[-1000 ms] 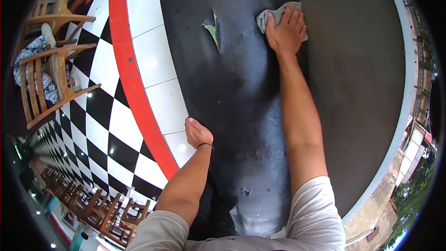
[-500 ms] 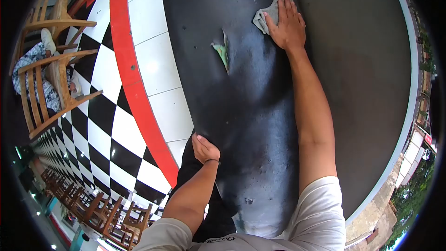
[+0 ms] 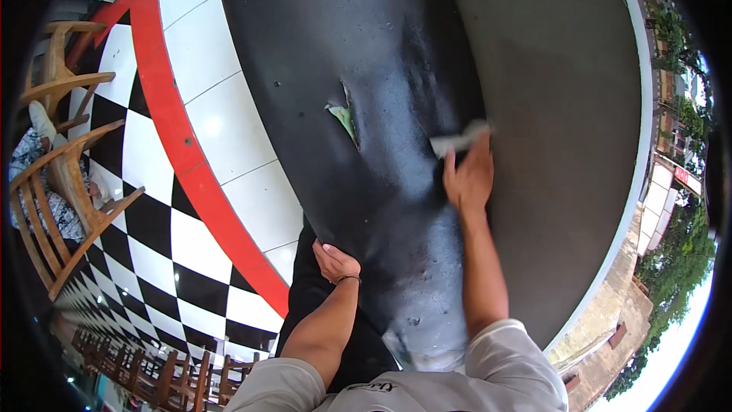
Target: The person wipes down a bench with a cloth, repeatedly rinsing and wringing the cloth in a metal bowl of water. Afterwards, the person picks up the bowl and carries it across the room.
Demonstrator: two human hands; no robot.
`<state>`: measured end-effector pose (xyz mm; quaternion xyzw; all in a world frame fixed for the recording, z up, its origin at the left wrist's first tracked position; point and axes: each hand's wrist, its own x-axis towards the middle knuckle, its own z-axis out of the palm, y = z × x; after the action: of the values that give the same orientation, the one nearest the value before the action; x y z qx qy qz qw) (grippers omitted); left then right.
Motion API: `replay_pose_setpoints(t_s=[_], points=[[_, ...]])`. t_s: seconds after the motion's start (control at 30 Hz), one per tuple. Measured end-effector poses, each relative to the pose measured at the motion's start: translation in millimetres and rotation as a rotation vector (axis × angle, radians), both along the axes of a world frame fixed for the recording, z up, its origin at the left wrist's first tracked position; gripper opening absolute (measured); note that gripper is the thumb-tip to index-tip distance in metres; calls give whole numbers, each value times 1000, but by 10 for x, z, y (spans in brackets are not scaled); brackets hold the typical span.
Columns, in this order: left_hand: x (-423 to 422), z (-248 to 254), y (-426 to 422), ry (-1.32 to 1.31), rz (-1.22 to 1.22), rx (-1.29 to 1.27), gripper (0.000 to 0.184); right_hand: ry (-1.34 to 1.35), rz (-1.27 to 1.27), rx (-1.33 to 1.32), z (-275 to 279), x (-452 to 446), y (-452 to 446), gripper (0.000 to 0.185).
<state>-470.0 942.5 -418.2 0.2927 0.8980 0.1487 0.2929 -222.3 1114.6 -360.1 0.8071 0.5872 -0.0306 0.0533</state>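
A long black padded bench seat (image 3: 305, 152) stretches out in front of me, its cover torn open at a ragged slit (image 3: 345, 118) that shows green and white beneath. Near the seat's right side, my right hand (image 3: 471, 177) grips a grey cloth (image 3: 455, 141), which looks folded and blurred by motion above the black cover. My left hand (image 3: 335, 262), with a dark band at the wrist, is curled at the seat's left edge beside my dark-trousered leg. Its fingers are close together and partly hidden.
A dark grey wall or panel (image 3: 557, 145) with a pale rim runs along the right. On the left are white tiles (image 3: 248, 175), a red stripe (image 3: 194, 175) and a black-and-white checkered floor (image 3: 145, 160). Wooden chairs (image 3: 76, 168) stand there, with a seated person partly visible.
My right hand has drawn the cloth back toward me along the seat, and the cloth has bunched narrower. My left hand stays at the edge. The view has shifted, showing more of the seat's far end.
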Motion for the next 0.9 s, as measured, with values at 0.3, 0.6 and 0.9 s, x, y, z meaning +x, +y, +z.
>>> replay_pose_setpoints(t_s=[0.3,0.6,0.9], points=[[35,19,13,19,12,7,46,530,-524,406,137,-23,-317,49],[20,-26,-29,45,7,-67,55,175,-490,308,65,-56,187,32],[46,14,12,71,33,-118,61,12,-399,84,38,563,-1935,30]])
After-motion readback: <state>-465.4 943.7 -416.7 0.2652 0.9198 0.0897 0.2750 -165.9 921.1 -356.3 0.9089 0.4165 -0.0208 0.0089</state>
